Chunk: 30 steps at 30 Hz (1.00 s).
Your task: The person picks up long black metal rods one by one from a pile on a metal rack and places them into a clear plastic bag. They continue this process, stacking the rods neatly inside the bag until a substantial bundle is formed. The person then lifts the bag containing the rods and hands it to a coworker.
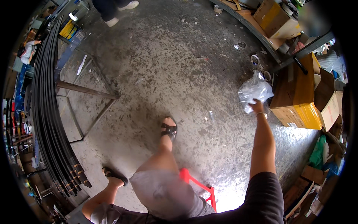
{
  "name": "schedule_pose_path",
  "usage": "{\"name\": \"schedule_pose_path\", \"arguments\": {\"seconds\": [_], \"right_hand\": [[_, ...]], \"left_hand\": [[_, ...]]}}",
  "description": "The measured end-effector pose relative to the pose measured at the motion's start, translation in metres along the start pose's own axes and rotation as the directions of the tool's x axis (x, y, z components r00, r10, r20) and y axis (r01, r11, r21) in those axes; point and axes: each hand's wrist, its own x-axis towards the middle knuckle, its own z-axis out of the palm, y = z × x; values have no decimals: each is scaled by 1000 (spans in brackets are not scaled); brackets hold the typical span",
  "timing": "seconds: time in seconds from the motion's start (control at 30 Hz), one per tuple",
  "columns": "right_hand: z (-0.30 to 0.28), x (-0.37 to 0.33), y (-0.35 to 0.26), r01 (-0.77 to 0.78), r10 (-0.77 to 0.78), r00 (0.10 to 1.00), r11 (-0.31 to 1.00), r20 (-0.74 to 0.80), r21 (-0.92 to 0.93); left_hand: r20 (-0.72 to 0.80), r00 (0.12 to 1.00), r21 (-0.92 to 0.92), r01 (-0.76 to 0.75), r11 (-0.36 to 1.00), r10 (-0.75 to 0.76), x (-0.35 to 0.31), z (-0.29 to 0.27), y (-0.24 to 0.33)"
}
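Note:
My right arm stretches forward on the right side of the head view. My right hand [257, 107] is closed on the near edge of a crumpled clear plastic bag [255, 89]. The bag bulges beyond my fingers, and what it holds, if anything, I cannot make out. Just right of the hand is an open brown cardboard box [294, 89] with yellow tape along one side. Past the bag, rolls of tape [254, 59] lie on the floor. My left hand is out of view.
Long black bars [46, 104] lie in a bundle on a metal frame [87, 89] at left. A red plastic stool [203, 185] is beside my leg. Shelving [246, 24] with boxes fills the far right. Another person's feet [120, 15] show at the far edge.

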Motion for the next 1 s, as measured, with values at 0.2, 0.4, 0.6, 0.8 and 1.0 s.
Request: {"name": "schedule_pose_path", "arguments": {"seconds": [0.2, 0.4, 0.6, 0.8, 1.0], "right_hand": [[26, -99, -116, 60, -13, 990, 936, -137, 346], [-145, -119, -226, -196, -191, 969, -208, 157, 958], [-207, -139, -279, -48, -191, 981, -118, 25, 992], [-310, -216, -391, -28, -442, 896, -115, -26, 993], [-357, -276, -462, -208, -816, 536, -374, -215, 904]], "left_hand": [[10, 962, -139, 272, 952, -273, -23, 6, -64], [129, 880, -436, 465, 771, -457, -63, 52, -58], [290, 885, -705, 456, 544, -366, -68, 49, 32], [247, 906, -785, 395, 478, -343, -51, 6, 60], [346, 932, -908, 362, 210, -109, -58, -17, 121]]}}
